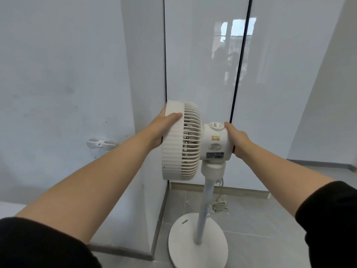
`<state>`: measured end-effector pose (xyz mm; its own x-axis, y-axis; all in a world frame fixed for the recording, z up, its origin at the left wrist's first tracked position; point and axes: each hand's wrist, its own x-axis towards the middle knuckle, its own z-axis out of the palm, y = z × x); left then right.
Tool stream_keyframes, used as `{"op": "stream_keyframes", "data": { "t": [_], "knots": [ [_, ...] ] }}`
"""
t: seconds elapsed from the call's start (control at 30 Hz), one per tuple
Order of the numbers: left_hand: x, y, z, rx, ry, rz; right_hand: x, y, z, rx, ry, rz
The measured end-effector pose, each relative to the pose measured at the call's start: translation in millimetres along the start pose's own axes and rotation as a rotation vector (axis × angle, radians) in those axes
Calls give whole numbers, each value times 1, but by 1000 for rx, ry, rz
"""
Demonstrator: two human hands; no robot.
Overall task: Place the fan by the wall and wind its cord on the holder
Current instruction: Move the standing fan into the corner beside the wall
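A white pedestal fan [191, 144] stands on its round base [185, 246] on the grey floor, close to a white wall corner. My left hand [164, 126] grips the front rim of the fan's head, thumb across the top of the ribbed ring. My right hand [238, 139] grips the back of the motor housing. The fan's cord [218, 205] hangs from the neck and lies in a loose bundle behind the pole. A white two-pronged cord holder [100, 143] sticks out of the left wall, left of my left forearm.
The wall corner [150, 113] juts out just left of the fan. Glossy white panels with a dark vertical seam [239, 64] stand behind it. Grey floor tiles [266, 219] stretch to the right, with a skirting strip [241, 189] along the back wall.
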<state>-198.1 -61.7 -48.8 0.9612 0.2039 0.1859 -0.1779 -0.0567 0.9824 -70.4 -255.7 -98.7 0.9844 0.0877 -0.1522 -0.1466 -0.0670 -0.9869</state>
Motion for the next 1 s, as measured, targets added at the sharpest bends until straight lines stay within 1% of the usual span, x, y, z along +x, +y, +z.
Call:
{"op": "stream_keyframes", "data": {
  "t": [0.07, 0.13, 0.27, 0.47, 0.63, 0.8, 1.0],
  "knots": [
    [-7, 4, -4, 28, 18, -1, -9, 0, 2, 13, -15, 9],
    [-17, 7, -9, 53, 71, -16, -20, 2, 5, 23, -46, 26],
    [-45, 7, -26, 50, 132, -61, -44, 14, 17, 20, -119, 55],
    [-91, 8, -49, 90, 212, -110, -78, 26, 38, -41, -149, 51],
    [-117, 24, -57, 8, 302, -135, -102, 31, 52, -87, -160, 49],
    [-133, 39, -58, 49, 308, -183, -119, 34, 52, -104, -168, 25],
    [-153, 46, -71, 122, 461, -160, -137, 30, 76, -132, -235, -13]
  ]
}}
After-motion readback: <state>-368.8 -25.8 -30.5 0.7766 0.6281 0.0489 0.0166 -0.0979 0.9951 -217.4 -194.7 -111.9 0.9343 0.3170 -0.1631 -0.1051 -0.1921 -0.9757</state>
